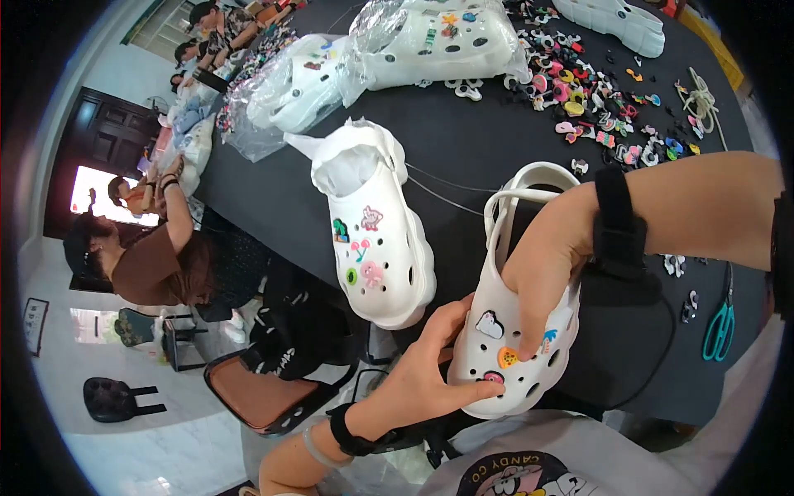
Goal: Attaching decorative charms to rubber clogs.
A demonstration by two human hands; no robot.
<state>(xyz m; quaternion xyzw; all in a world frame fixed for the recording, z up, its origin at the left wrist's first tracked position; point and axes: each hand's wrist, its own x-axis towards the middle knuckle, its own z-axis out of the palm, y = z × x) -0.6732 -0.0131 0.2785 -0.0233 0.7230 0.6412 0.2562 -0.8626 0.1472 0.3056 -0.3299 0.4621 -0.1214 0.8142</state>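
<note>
A white clog [517, 390] is tilted toe-down at the table's near edge, held between both hands. My left hand [413, 376] is closed around its toe, the thumb pressing by a round pink charm [493, 378]. My right hand [542, 256] grips the clog from the opening side; one digit presses beside an orange pizza-like charm [507, 357], and its other fingers are hidden. A white animal-shaped charm [490, 324] and a blue charm [547, 341] are also on the clog. Left of it lies a second white clog [389, 236] with several charms and stuffing inside.
Loose colourful charms [579, 95] are heaped at the far right of the black table [273, 211]. Plastic-wrapped white clogs [438, 50] lie at the back. Teal scissors [719, 331] and a rope coil [701, 103] are at right. A person in brown [157, 264] stands left, near a chair [256, 393].
</note>
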